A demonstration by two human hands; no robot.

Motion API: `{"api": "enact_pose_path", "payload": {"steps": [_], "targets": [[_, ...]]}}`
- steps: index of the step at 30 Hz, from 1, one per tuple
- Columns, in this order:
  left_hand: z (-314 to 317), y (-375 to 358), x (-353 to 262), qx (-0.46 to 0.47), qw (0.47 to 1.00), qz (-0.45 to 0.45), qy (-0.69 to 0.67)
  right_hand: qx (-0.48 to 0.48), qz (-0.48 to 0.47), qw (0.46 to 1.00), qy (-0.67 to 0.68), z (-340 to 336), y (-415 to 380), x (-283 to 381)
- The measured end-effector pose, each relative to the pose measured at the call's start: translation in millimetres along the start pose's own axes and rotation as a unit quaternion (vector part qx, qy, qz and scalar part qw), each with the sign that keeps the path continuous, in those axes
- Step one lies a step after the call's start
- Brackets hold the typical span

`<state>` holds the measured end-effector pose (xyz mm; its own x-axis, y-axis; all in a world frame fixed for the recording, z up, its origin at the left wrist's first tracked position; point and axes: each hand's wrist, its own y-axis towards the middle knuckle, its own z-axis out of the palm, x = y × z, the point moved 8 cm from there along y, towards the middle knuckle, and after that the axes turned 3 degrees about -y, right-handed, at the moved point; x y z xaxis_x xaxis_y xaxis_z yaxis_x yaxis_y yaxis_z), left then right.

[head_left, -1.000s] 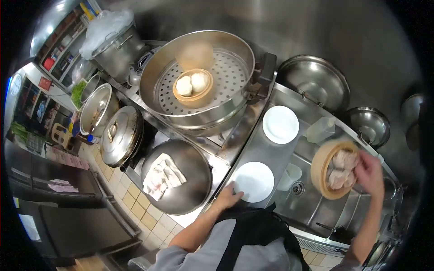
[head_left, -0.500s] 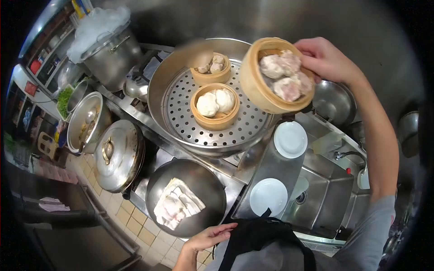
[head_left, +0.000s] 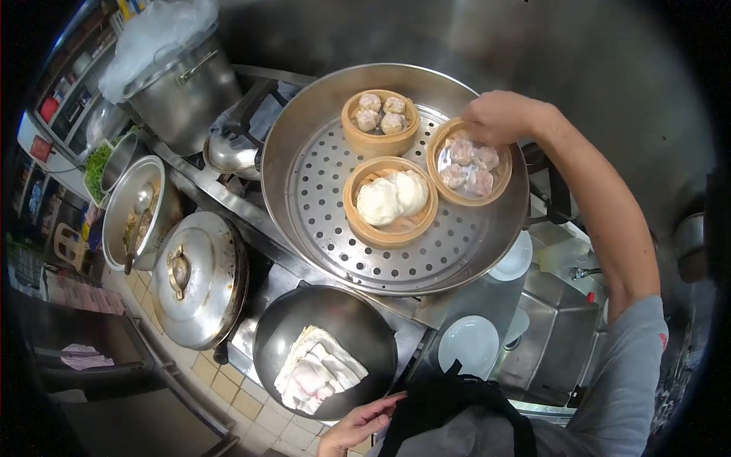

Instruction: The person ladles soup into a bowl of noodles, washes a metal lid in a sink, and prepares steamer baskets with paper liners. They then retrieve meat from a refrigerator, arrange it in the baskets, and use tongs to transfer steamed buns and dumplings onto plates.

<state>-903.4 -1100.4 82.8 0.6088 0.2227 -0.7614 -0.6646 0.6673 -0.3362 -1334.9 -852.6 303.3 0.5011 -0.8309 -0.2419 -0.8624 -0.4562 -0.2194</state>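
A round bamboo basket (head_left: 470, 199) with several dumplings sits at the right inside the wide steamer pan (head_left: 283, 190), and my right hand (head_left: 504, 116) grips its back rim. Two more bamboo baskets stand on the perforated metal plate: one with several small dumplings (head_left: 381, 143) at the back, one with two white buns (head_left: 390, 238) nearer the front. My left hand (head_left: 364, 423) is low by the black apron, its fingers stretched out and holding nothing. The fingertips of my right hand are partly hidden behind the rim.
Below the steamer, a black wok (head_left: 373, 327) holds a folded cloth (head_left: 318, 372). White plates (head_left: 468, 346) lie beside the sink (head_left: 560, 320). At the left are a lidded pot (head_left: 209, 282), a food bowl (head_left: 161, 171) and a tall pot (head_left: 183, 103).
My right hand has lowered the tilted dumpling basket into the right side of the steamer, where it now sits nearly level. The view has shifted slightly. My left hand remains low by the apron.
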Motion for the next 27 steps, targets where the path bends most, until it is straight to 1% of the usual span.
{"api": "enact_pose_path", "payload": {"steps": [1, 2, 3, 4, 6, 7, 8, 9, 10, 11, 13, 14, 16, 17, 18, 19, 20, 22, 24, 26, 27], "targets": [[0, -1, 6, 0.000, 1.000, 0.000, 0.001, 0.020, -0.022, 0.999, 0.020, 12, 6, 5], [-6, -4, 18, -0.035, 0.999, 0.004, -0.021, 0.040, -0.043, 0.998, 0.040, 20, 9, 10], [-11, -6, 19, -0.069, 0.997, 0.007, -0.041, 0.043, -0.056, 0.996, 0.049, 22, 7, 16], [-13, -7, 18, -0.067, 0.997, 0.005, -0.037, 0.041, -0.052, 0.996, 0.052, 22, 8, 17], [-5, -8, 16, 0.014, 0.998, -0.052, 0.022, -0.035, -0.072, 0.992, 0.094, 14, 3, 21], [-3, -5, 15, 0.036, 0.996, -0.077, 0.031, -0.050, -0.097, 0.989, 0.102, -5, -10, 29], [-3, 3, 7, 0.024, 0.997, -0.035, 0.058, -0.172, -0.168, 0.961, 0.137, -20, -30, 27], [0, 10, -1, 0.023, 0.996, 0.003, 0.081, -0.120, -0.080, 0.985, 0.098, -37, -57, 26], [6, 15, -1, 0.024, 0.999, -0.025, 0.030, -0.192, -0.105, 0.975, 0.039, -48, -85, 24], [11, 20, 1, 0.020, 0.999, -0.030, -0.004, -0.254, -0.084, 0.959, 0.093, -52, -119, 14], [22, 33, 0, 0.007, 0.998, -0.042, -0.053, -0.250, -0.005, 0.955, 0.163, -34, -189, -1], [34, 40, -4, 0.028, 0.997, -0.060, -0.045, -0.247, 0.027, 0.949, 0.193, -23, -229, -7], [48, 55, -17, 0.027, 0.999, -0.039, -0.007, -0.254, 0.089, 0.935, 0.229, 34, -297, -19], [53, 63, -22, 0.035, 0.999, -0.026, 0.014, -0.240, 0.147, 0.925, 0.257, 72, -335, -23], [57, 73, -26, 0.047, 0.998, -0.035, 0.022, -0.226, 0.203, 0.909, 0.284, 112, -371, -22], [65, 84, -32, 0.069, 0.995, -0.032, 0.065, -0.198, 0.284, 0.851, 0.395, 162, -407, -20], [75, 95, -33, 0.095, 0.989, -0.030, 0.106, -0.169, 0.360, 0.771, 0.497, 213, -444, -10], [96, 117, -34, 0.078, 0.987, 0.000, 0.142, -0.171, 0.490, 0.645, 0.562, 286, -513, 25], [113, 145, -35, 0.111, 0.959, 0.064, 0.252, -0.223, 0.538, 0.538, 0.610, 333, -563, 67], [126, 177, -24, 0.106, 0.960, 0.056, 0.253, -0.244, 0.595, 0.460, 0.612, 373, -605, 103], [136, 197, -16, 0.100, 0.964, 0.047, 0.244, -0.264, 0.598, 0.418, 0.631, 392, -618, 114]]}}
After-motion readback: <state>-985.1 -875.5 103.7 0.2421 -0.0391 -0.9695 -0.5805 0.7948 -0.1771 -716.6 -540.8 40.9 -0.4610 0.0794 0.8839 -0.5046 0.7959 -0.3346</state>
